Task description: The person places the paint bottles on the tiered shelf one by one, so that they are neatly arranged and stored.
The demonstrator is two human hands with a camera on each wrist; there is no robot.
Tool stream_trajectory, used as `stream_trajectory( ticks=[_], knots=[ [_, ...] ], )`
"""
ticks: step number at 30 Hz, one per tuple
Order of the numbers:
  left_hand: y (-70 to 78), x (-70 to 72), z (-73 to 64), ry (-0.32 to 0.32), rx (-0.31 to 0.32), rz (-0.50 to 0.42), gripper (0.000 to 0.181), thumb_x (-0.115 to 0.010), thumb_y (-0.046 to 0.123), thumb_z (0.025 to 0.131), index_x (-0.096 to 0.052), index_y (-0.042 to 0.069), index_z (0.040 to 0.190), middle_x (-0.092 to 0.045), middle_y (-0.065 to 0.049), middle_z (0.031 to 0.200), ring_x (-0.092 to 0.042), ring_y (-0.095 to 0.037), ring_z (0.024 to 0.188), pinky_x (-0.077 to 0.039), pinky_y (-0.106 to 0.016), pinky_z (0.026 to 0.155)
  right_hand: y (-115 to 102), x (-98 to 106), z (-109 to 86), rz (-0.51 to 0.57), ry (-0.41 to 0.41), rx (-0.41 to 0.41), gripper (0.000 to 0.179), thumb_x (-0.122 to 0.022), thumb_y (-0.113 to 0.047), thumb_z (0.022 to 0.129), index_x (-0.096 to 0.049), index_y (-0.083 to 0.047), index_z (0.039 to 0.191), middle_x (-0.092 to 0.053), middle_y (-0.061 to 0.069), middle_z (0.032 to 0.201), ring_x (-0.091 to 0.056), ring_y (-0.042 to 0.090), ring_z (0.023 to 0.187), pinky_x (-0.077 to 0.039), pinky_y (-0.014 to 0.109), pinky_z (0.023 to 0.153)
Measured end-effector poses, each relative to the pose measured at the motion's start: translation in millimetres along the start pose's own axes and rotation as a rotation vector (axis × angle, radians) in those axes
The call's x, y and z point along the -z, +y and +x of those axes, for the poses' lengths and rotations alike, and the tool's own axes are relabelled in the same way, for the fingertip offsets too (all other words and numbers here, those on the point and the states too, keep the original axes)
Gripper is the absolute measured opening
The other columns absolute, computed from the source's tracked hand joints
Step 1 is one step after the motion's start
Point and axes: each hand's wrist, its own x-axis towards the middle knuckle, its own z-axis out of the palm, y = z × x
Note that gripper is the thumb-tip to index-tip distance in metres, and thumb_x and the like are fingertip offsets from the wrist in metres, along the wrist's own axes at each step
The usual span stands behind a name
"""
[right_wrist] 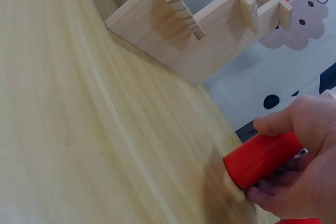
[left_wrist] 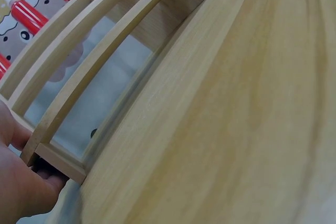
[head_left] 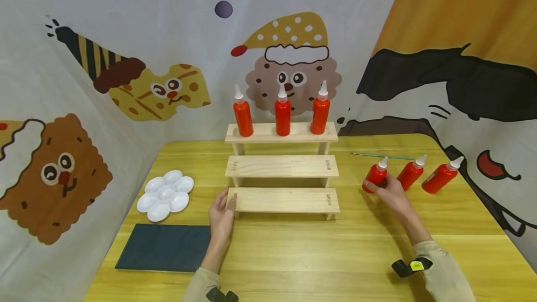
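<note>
A three-step wooden rack (head_left: 282, 166) stands mid-table, with three red paint bottles (head_left: 283, 112) upright on its top step. My left hand (head_left: 222, 209) holds the left end of the lowest step (left_wrist: 58, 158), thumb on top. Three more red bottles lie on the table to the right. My right hand (head_left: 388, 190) grips the leftmost of them (head_left: 375, 175); in the right wrist view its fingers curl round the bottle's body (right_wrist: 262, 158), whose base rests on the wood. The other two lying bottles (head_left: 440, 176) are untouched.
A white flower-shaped palette (head_left: 165, 195) and a dark rectangular board (head_left: 165, 247) lie at the front left. A thin paintbrush (head_left: 383, 156) lies behind the lying bottles. Printed cloth walls close in the yellow table (head_left: 293, 255) at the back and sides.
</note>
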Motion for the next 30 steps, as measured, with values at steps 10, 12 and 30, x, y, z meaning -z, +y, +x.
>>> stream_trajectory(
  ticks=[10,12,30],
  knots=[
    [0.3,-0.5,-1.3,0.002,0.003,0.009,0.043,-0.059,0.011,0.102,-0.053,0.002,0.144,-0.064,-0.026,0.132,-0.066,-0.026,0.113,-0.051,-0.014,0.078,6,0,-1.1,0.041,0.019,0.055,0.054,-0.059,-0.03,0.104,-0.047,0.009,0.14,-0.06,0.032,0.132,-0.055,0.002,0.1,-0.043,0.014,0.083],
    [0.3,-0.8,-1.6,0.005,0.006,0.009,0.043,-0.059,0.011,0.102,-0.054,0.002,0.144,-0.064,-0.026,0.133,-0.066,-0.027,0.113,-0.051,-0.014,0.078,3,1,-2.5,0.041,0.021,0.051,0.055,-0.058,-0.033,0.104,-0.048,0.007,0.14,-0.059,0.031,0.134,-0.056,0.008,0.104,-0.043,0.017,0.085],
    [1.0,-0.5,-2.4,-0.004,0.005,0.014,0.044,-0.058,0.014,0.103,-0.052,0.002,0.145,-0.061,-0.027,0.136,-0.063,-0.033,0.12,-0.05,-0.014,0.081,-60,25,-1.9,0.021,0.067,0.111,0.065,-0.057,-0.044,0.103,-0.043,0.003,0.146,-0.056,0.029,0.141,-0.057,0.04,0.124,-0.048,0.03,0.089]
  ],
)
